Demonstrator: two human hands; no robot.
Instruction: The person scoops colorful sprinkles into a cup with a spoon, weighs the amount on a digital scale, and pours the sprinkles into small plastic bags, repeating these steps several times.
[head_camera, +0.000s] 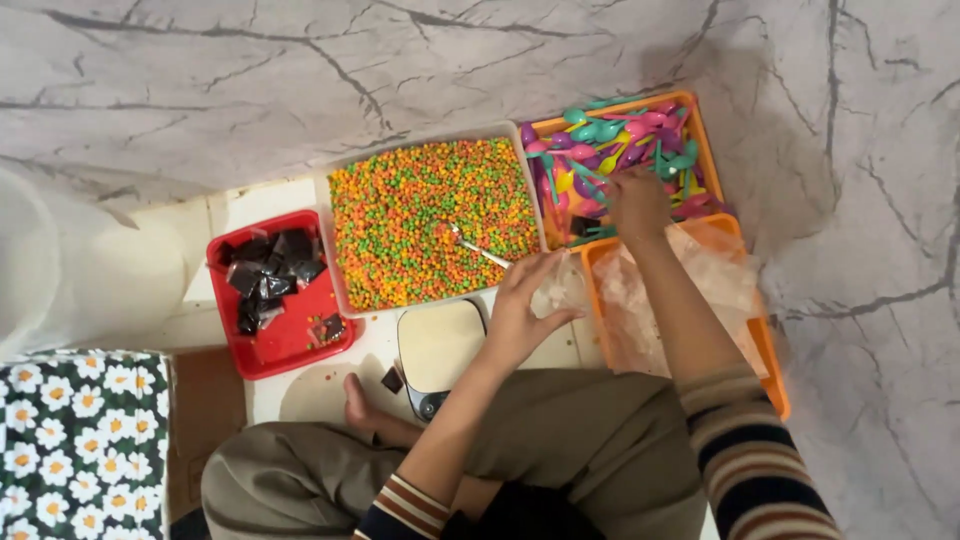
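While the left hand (520, 305) pinches a clear bag (557, 290), the right hand (637, 203) reaches among plastic spoons (600, 150) — its fingers' state I cannot tell.

Marble floor (200, 90) — trays (283, 345), scale (440, 350)

Grey-veined marble floor (200, 90); daisy-print cloth (80, 440) at lower left.

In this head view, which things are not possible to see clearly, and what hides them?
- Right hand: its fingers reach into the orange tray of coloured spoons; the hand's back hides any spoon held.
- Left hand: it touches a clear bag, contents too faint.
- Small scale: the left forearm covers its right part.
- Dark packets in the red tray: too small to identify.
- Flowered box: cut off by the frame edge.
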